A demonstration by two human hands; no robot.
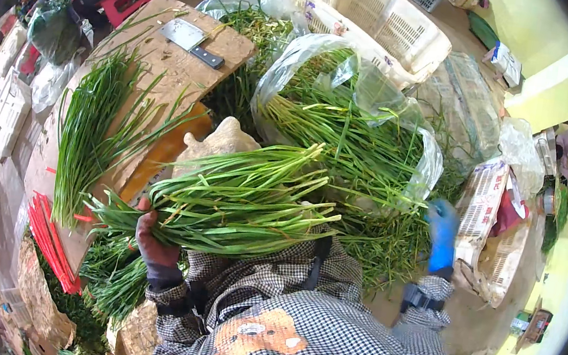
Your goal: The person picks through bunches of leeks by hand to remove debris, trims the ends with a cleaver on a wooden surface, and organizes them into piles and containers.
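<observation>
Beside my left hand (157, 241), green stalks (246, 198) clamped near one end risked splaying; my right hand (441, 232) was apart, grip unclear.

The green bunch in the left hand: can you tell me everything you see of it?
The green bunch is a thick sheaf of long, slender, grass-like stalks, fresh-looking, with paler, yellowish ends on the right. It is held roughly crosswise near the middle of the view, spreading loosely rightward. The left hand grips it near its narrower left part. No tie shows; whether anything supports it from below is hidden.
</observation>
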